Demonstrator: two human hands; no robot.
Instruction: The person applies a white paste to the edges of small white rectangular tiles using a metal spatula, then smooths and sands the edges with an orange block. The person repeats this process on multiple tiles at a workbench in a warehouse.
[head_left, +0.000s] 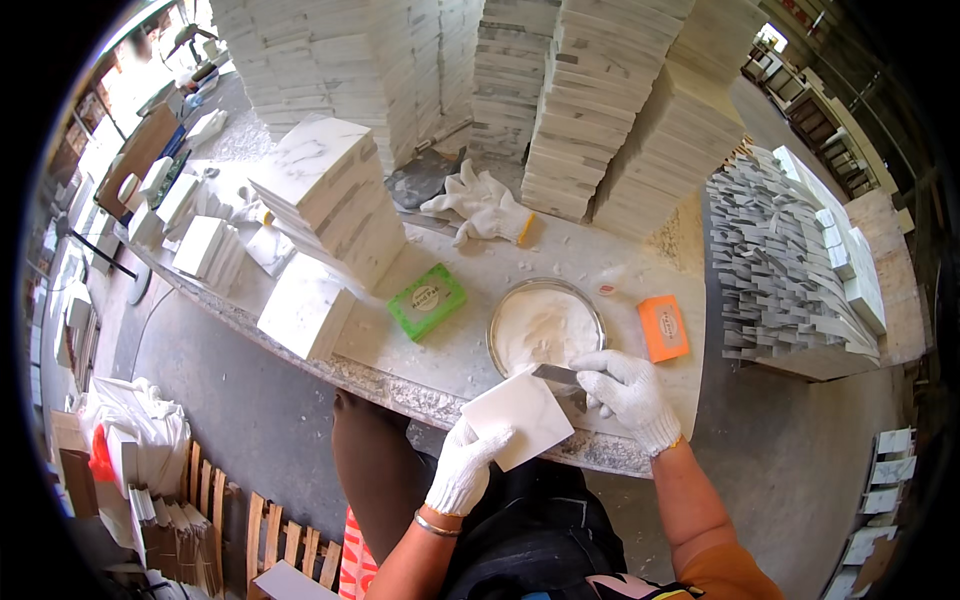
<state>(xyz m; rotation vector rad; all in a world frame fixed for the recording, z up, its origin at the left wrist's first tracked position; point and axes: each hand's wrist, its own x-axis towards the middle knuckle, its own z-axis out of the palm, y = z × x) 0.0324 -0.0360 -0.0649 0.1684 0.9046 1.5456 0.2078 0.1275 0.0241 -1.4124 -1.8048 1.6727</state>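
Note:
My left hand (466, 464), in a white knit glove, is closed on the lower left corner of a square white marble tile (523, 420). The tile is held tilted just off the table's front edge. Gloved the same way, my right hand (628, 393) grips a small putty knife (556, 374), whose dark flat blade lies at the tile's upper edge. Whether the blade touches the tile I cannot tell. Right behind the blade stands a round metal bowl (492, 349) of white paste or powder. An orange box (663, 328) is to its right, a green box (427, 302) to its left.
Tall tile stacks (600, 95) rise along the table's (455, 365) back. Shorter stacks, one of them a tall block (335, 205), stand at the left. A spare glove (484, 204) lies behind the bowl. Rows of grey strips (770, 260) fill a bench at right. Wooden pallets (270, 535) lie lower left.

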